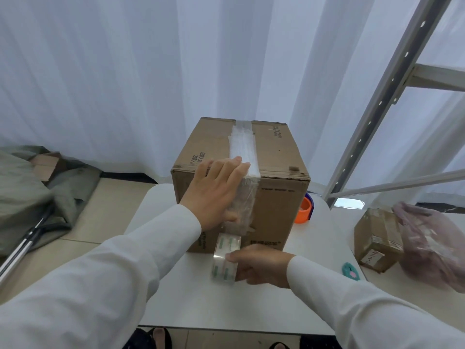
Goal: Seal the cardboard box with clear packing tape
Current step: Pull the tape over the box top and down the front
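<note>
A brown cardboard box point(276, 197) stands on a small white table point(201, 306). A strip of clear tape point(242, 144) runs along the top seam and down the near face. My left hand point(214, 192) lies flat with fingers spread, pressing the tape at the box's near top edge and upper front. Below it, my right hand point(256, 265) holds the roll of clear packing tape point(226, 258) just in front of the box's lower front face. The tape stretches from the roll up to the box.
An orange tape dispenser point(304, 210) sits right of the box. A teal cutter point(351, 272) lies at the table's right edge. A small cardboard box point(377, 240) and a pink plastic bag point(432, 243) are on the right. A metal shelf frame point(377, 104) stands behind. Grey fabric point(30, 192) lies on the floor at left.
</note>
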